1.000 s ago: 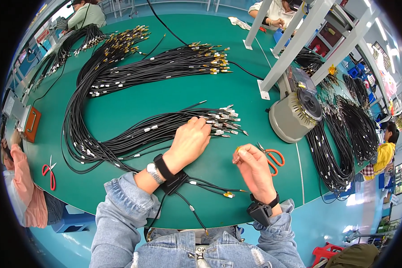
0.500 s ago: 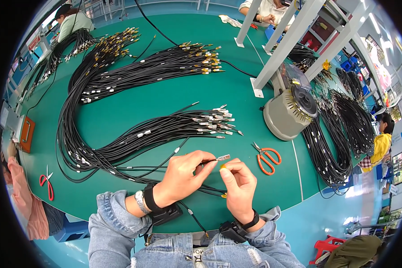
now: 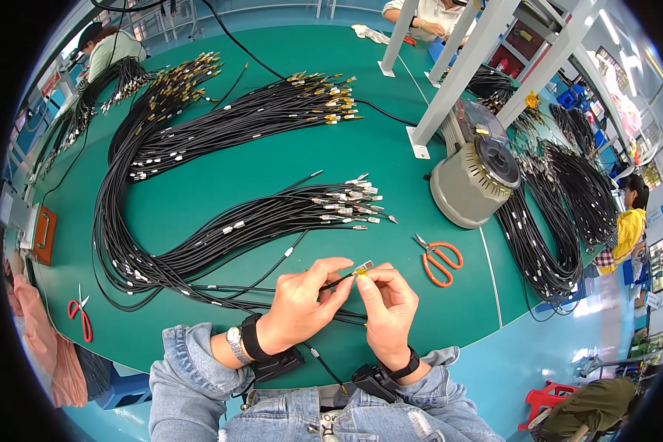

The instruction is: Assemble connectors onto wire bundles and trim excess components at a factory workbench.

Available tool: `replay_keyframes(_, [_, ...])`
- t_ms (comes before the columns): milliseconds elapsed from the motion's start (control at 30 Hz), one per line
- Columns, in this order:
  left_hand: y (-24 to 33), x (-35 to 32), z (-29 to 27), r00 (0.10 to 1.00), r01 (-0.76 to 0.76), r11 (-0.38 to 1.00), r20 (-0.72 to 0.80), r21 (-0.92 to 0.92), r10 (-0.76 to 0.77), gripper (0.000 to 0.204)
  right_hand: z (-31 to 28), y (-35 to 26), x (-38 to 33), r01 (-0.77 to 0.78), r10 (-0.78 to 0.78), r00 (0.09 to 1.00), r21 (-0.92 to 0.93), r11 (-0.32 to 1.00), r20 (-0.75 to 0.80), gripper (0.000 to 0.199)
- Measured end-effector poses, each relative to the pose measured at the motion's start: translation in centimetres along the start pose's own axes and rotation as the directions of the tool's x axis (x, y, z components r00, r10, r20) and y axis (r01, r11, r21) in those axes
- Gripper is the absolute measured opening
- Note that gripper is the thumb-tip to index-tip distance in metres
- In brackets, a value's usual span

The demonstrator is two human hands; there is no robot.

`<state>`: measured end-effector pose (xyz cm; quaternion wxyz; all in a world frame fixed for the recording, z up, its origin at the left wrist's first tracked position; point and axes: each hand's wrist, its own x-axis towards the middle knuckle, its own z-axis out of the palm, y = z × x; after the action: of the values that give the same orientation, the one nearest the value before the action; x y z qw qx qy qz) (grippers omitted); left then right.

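My left hand (image 3: 299, 306) pinches a black cable (image 3: 336, 283) close to its end, which carries a silvery connector (image 3: 366, 264). Between the thumb and forefinger of my right hand (image 3: 390, 313) is a small yellow piece (image 3: 360, 271), too small to name exactly. It meets the cable just below the connector. A large bundle of black cables (image 3: 265, 210) with white tags and silvery ends lies beyond my hands. Another part of that bundle, with yellow ends (image 3: 335, 103), stretches across the table farther away.
Orange-handled cutters (image 3: 442, 264) lie right of my hands, red scissors (image 3: 81, 318) at the left. A grey round tape dispenser (image 3: 468, 188) stands beside white metal posts (image 3: 449, 96). More cable bundles (image 3: 541, 250) hang over the right edge. Other people sit around the green table (image 3: 435, 324).
My right hand has moved up and left, bringing the yellow piece against the cable end. The connector in my left hand has tilted upward. The whole view has shifted slightly.
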<state>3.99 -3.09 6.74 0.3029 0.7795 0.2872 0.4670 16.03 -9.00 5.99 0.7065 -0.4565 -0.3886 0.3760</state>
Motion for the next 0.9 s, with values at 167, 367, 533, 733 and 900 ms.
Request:
replay_keyframes(167, [-0.08, -0.03, 0.10, 1.000, -0.011, 1.000, 0.005, 0.008, 0.011, 0.029, -0.08, 0.11, 0.04, -0.008, 0.008, 1.000, -0.005, 1.000, -0.001, 0.005])
replay_keyframes(367, [-0.28, -0.15, 0.17, 1.000, -0.009, 1.000, -0.002, 0.005, 0.009, 0.030, 0.04, 0.05, 0.05, -0.012, 0.012, 1.000, -0.019, 1.000, -0.001, 0.005])
replay_keyframes(533, [-0.05, 0.02, 0.11, 0.999, -0.046, 0.999, -0.009, 0.024, 0.047, 0.028, -0.02, 0.07, 0.07, -0.020, 0.020, 1.000, -0.021, 1.000, -0.008, 0.006])
replay_keyframes(733, [0.06, 0.12, 0.18, 0.996, -0.081, 0.996, -0.026, 0.038, 0.082, 0.028, -0.14, 0.38, 0.06, -0.015, 0.015, 1.000, -0.020, 1.000, -0.007, 0.006])
replay_keyframes(900, [-0.38, 0.20, 0.16, 0.979, -0.200, 0.974, -0.021, 0.104, 0.204, 0.032, -0.06, 0.27, 0.05, -0.005, 0.005, 1.000, -0.020, 1.000, -0.007, 0.006])
